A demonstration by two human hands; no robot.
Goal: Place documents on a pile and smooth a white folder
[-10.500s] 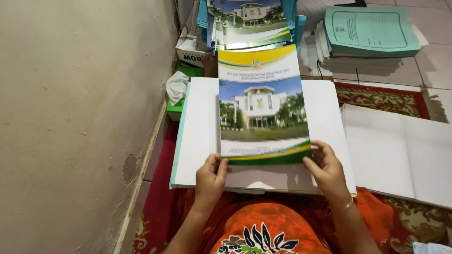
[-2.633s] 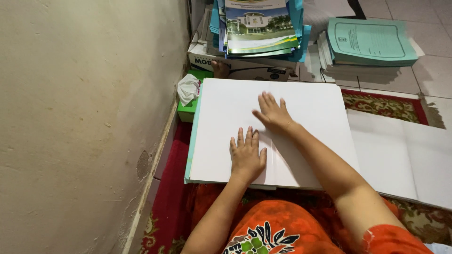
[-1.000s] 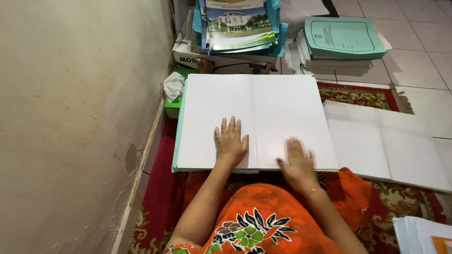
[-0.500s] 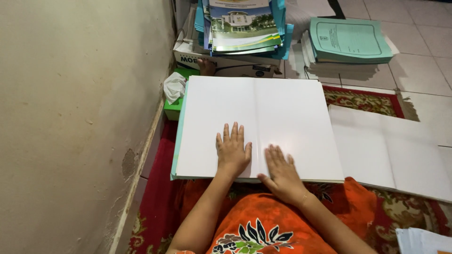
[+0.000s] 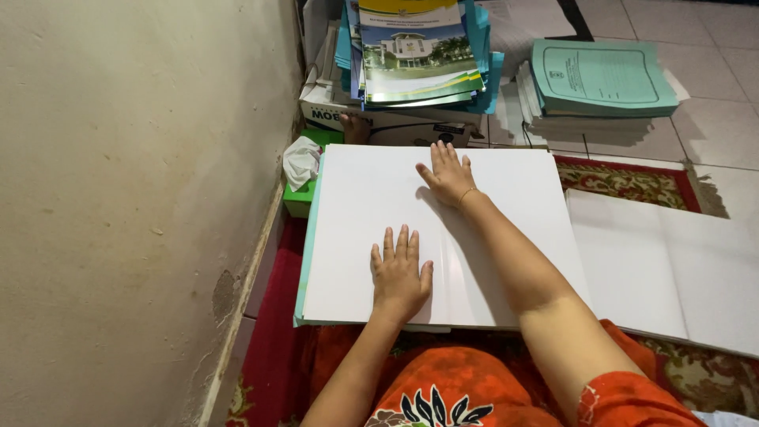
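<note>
- Fingers of the left hand lie spread and flat on the white sheet stack; the right hand presses flat nearer its far edge, fingers close together.
- Sheet stack: large, rectangular, smooth, blank, teal-edged, resting on a red patterned carpet.
- Surroundings: beige plaster wall, tiled floor, stacked booklets.

Matt white paper sheets

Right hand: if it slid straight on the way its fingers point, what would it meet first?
Probably the cardboard box just past the far edge of the white sheets under the right hand; depth is unclear.
</note>
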